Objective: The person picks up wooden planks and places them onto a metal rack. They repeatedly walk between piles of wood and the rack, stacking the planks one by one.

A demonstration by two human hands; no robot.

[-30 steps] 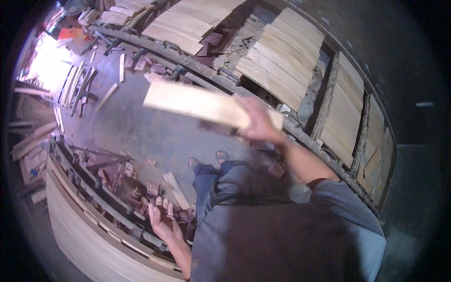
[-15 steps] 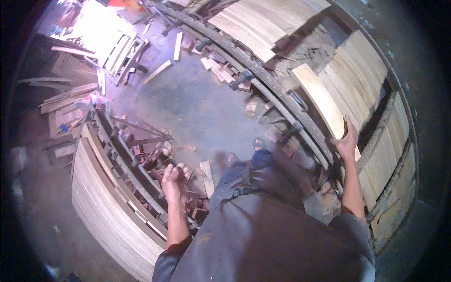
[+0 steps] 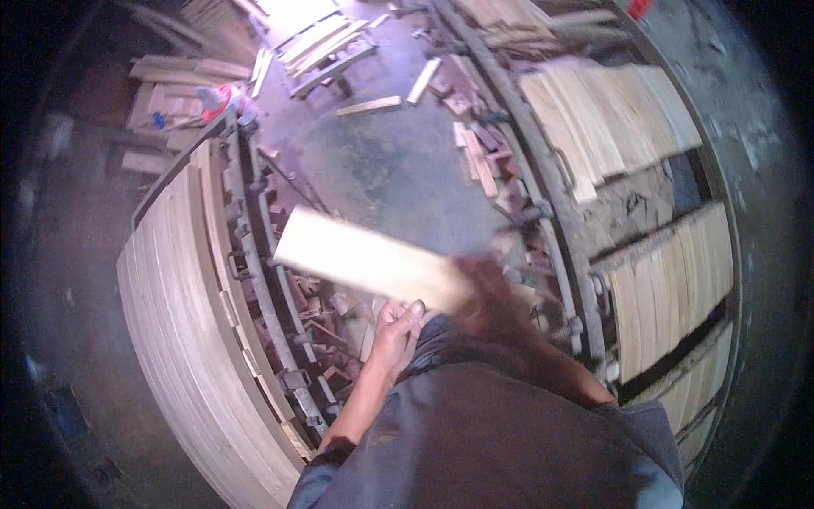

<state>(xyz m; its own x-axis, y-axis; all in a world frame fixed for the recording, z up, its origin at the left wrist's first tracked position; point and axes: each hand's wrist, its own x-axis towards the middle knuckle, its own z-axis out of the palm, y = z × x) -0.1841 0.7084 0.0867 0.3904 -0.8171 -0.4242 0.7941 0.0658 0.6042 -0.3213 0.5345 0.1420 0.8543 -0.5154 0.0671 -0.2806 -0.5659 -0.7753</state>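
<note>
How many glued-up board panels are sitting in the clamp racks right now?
3 in view: one long curved panel on the left rack, one upper right, one lower right. More may lie below, hidden past the rim.

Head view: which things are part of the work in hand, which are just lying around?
In hand:
pale wooden board, gripped by right hand
left hand, open just under the board

Lying about:
offcuts on the floor
clamped panel racks, left and right
red container

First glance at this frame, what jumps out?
A pale wooden board cuts across the middle, held at its right end by the blurred right hand, with the left hand open just beneath it. Curved racks of pale planks flank the person on both sides, with wood scraps littering the floor.
</note>
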